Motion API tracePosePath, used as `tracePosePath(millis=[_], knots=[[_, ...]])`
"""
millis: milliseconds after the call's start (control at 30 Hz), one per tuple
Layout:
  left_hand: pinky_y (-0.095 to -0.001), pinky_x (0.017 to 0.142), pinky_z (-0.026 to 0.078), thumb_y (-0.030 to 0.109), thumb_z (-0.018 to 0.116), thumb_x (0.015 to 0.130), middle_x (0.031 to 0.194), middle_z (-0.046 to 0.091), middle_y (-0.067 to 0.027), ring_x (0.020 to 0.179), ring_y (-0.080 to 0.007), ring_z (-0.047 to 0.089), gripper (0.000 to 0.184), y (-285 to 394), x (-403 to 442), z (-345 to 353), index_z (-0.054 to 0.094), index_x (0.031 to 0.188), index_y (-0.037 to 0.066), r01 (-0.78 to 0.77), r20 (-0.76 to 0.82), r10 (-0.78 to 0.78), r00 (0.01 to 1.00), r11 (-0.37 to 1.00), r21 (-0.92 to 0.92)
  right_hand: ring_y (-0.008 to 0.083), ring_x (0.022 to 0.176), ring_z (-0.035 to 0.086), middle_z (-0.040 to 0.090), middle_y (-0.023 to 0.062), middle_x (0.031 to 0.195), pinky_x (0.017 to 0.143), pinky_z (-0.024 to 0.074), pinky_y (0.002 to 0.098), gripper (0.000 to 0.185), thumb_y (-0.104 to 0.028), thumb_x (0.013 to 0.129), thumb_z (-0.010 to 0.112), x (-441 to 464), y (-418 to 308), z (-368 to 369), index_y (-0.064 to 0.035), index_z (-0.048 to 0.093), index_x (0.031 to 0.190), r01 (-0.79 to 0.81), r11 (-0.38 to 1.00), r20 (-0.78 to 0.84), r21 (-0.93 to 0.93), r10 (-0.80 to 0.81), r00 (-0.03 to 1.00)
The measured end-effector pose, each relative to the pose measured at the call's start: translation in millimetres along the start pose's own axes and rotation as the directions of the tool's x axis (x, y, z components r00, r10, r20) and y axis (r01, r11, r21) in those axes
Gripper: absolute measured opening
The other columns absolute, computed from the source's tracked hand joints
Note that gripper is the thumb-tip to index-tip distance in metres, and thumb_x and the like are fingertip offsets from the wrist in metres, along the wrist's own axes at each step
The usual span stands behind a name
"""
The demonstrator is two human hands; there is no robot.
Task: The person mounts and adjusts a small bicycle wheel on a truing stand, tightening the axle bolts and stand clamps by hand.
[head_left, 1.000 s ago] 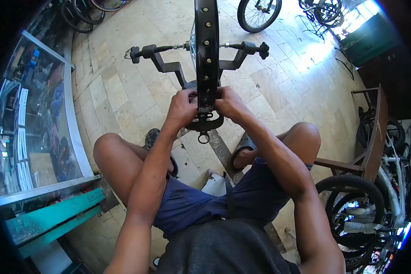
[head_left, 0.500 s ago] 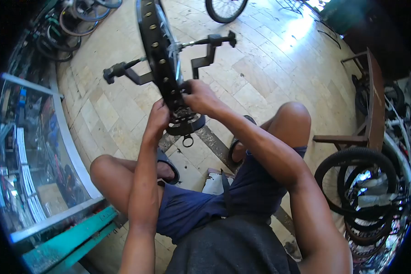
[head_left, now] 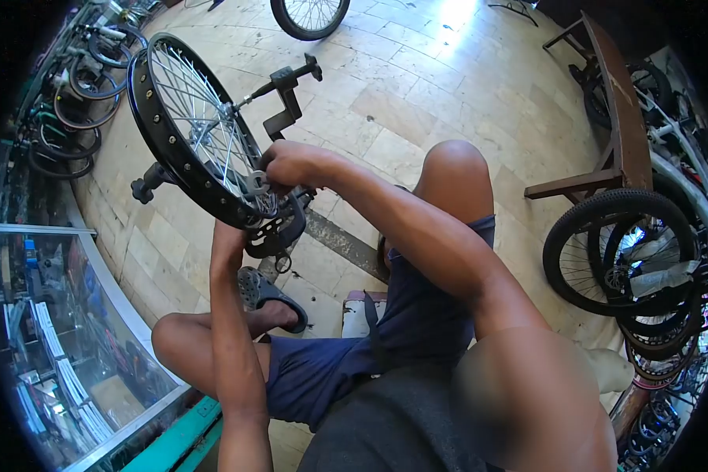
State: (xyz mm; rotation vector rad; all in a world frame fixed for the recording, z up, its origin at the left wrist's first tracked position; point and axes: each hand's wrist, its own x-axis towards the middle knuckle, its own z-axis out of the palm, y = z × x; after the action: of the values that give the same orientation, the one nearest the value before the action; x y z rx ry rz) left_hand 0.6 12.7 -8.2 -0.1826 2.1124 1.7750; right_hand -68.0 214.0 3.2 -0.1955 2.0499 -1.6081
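Observation:
A bicycle wheel (head_left: 159, 130), a bare black rim laced with silver spokes and without a tire, sits tilted in a black truing stand (head_left: 285, 101) in front of me. At the near right side of the rim, my right hand (head_left: 285, 167) is closed round a silver wrench (head_left: 256, 183), whose jaw lies by the spokes. Below the near edge of the rim is my left hand (head_left: 228, 236); the rim covers its fingers. The stand's dark base (head_left: 279, 236), with a metal ring hanging from it, is just right of that hand.
A glass display case (head_left: 71, 330) stands on the left above a green bench (head_left: 177, 436). Several wheels hang at the upper left. On the right are a wooden bench (head_left: 625, 118) and bicycle wheels (head_left: 554, 271). Another wheel (head_left: 311, 35) stands on the tiled floor ahead.
My view has turned right and the wheel now appears further left, showing its spokes side-on. My right hand has shifted left in view, and the wrench has become visible.

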Motion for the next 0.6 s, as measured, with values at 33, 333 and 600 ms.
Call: tracePosePath(millis=[33, 333, 600], knots=[[-0.0275, 0.073, 0.05, 0.019, 0.065, 0.095, 0.104, 0.07, -0.0019, 0.091, -0.0109, 0.064, 0.028, -1, 0, 3, 0.071, 0.118, 0.004, -0.008, -0.044, 0.009, 0.999, 1.0, 0.016, 0.0163, 0.07, 0.065, 0.072, 0.011, 0.083, 0.065, 0.0523, 0.0329, 0.024, -0.007, 0.085, 0.059, -1, 3, -4, 0.0071, 0.074, 0.097, -0.032, 0.994, -0.008, -0.103, 0.032, 0.999], [-0.027, 0.062, 0.045, 0.018, 0.07, 0.091, 0.091, 0.067, -0.0003, 0.078, -0.0087, 0.059, 0.024, 12, -22, 2, 0.073, 0.109, 0.003, -0.106, -0.003, 0.106, 0.994, 0.994, 0.025, 0.0271, 0.093, 0.072, 0.075, 0.0203, 0.101, 0.085, 0.054, 0.0396, 0.03, -0.014, 0.083, 0.073, -15, 17, 23, 0.0017, 0.075, 0.108, 0.087, 0.966, -0.067, -0.244, -0.107, 0.992], [-0.0269, 0.057, 0.043, 0.015, 0.076, 0.085, 0.08, 0.069, -0.0024, 0.066, -0.0097, 0.059, 0.019, 18, -22, 7, 0.074, 0.098, 0.001, -0.054, -0.197, 0.061, 0.978, 0.998, 0.041, 0.0327, 0.092, 0.073, 0.074, 0.0226, 0.101, 0.082, 0.0568, 0.0405, 0.033, -0.016, 0.081, 0.079, -11, 24, 32, -0.005, 0.074, 0.112, 0.013, 0.997, -0.109, -0.076, -0.021, 0.994]])
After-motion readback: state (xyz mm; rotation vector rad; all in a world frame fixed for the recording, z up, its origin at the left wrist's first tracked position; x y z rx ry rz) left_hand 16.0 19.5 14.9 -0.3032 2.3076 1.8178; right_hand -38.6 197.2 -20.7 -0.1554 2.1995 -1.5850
